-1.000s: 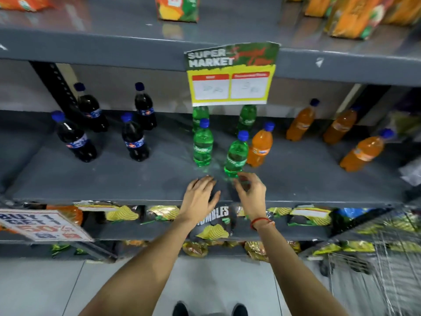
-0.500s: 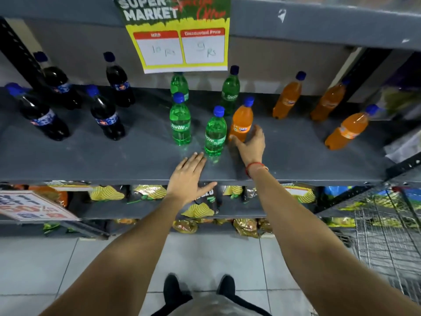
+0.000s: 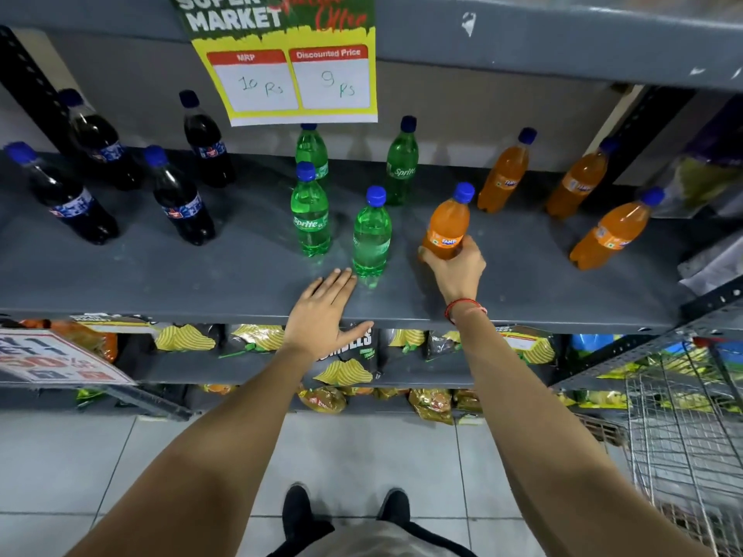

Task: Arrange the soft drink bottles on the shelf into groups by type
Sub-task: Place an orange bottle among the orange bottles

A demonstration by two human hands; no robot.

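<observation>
Wrapped around the lower part of an orange bottle [image 3: 448, 223], the right hand [image 3: 456, 271] holds it upright on the grey shelf [image 3: 201, 283], just right of the green bottles [image 3: 372, 235]. Left hand [image 3: 321, 315] lies flat and open at the shelf edge. Dark bottles [image 3: 181, 199] stand left, other orange bottles [image 3: 611, 235] right. Below are snack bags [image 3: 341, 367] and pale floor tiles [image 3: 120, 456].

Grey metal shelf [image 3: 161, 283], carrying four cola bottles [image 3: 183, 203] left of four green Sprite bottles [image 3: 310, 219], and four orange Fanta bottles [image 3: 504, 174] right of the Sprite.
</observation>
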